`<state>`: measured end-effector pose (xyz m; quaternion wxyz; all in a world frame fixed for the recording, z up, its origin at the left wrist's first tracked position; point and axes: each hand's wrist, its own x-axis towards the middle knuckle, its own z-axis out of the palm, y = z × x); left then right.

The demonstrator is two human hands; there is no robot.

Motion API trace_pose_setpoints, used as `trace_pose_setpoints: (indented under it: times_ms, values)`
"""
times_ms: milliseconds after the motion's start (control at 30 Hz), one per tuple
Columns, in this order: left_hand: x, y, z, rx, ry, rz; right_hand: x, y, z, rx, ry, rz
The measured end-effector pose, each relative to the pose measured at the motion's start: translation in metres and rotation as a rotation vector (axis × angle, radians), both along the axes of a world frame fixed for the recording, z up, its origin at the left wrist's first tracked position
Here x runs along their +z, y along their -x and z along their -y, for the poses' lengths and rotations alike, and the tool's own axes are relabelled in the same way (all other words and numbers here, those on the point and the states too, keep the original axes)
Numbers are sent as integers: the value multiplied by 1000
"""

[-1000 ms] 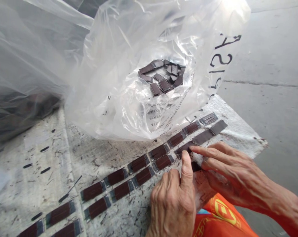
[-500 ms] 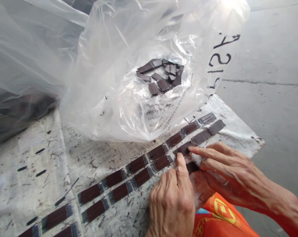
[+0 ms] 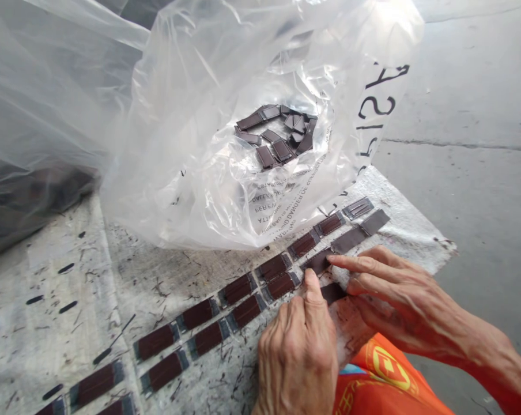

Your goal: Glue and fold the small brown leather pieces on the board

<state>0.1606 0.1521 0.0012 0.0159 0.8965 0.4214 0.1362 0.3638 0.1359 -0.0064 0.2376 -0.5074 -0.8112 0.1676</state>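
Observation:
A double row of small dark brown pieces [image 3: 199,314], many with dark grey borders, runs diagonally over a stained white sheet. My left hand [image 3: 297,346] has one finger stretched to the near edge of a plain dark piece [image 3: 317,262]; its other fingers curl under, and what they hold is hidden. My right hand [image 3: 390,291] has its index finger straight, the tip touching that piece's right end. Another dark piece [image 3: 331,293] shows between the hands, partly covered; I cannot tell whether it is held. Further along lie a flat dark strip [image 3: 348,240] and a slotted piece [image 3: 359,208].
Just beyond the rows stands a clear plastic bag [image 3: 157,190] with printed warnings, several dark pieces [image 3: 282,150] inside. More plastic [image 3: 48,75] covers the left. The white sheet [image 3: 411,222] ends in a corner at right, above grey floor [image 3: 480,190]. Orange cloth [image 3: 385,374] is below my hands.
The whole view has shifted slightly, so everything sits a little further left. My hands keep nearly the same position on the dark piece.

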Motion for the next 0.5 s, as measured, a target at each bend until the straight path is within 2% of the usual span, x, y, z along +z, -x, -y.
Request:
trace_pose_setpoints:
  times_ms: [200, 500]
  values:
    - [-2, 4, 1, -16, -9, 103, 0, -1, -2, -8, -6, 15]
    - [-1, 2, 0, -31, -1, -14, 0, 0, -3, -11, -30, 31]
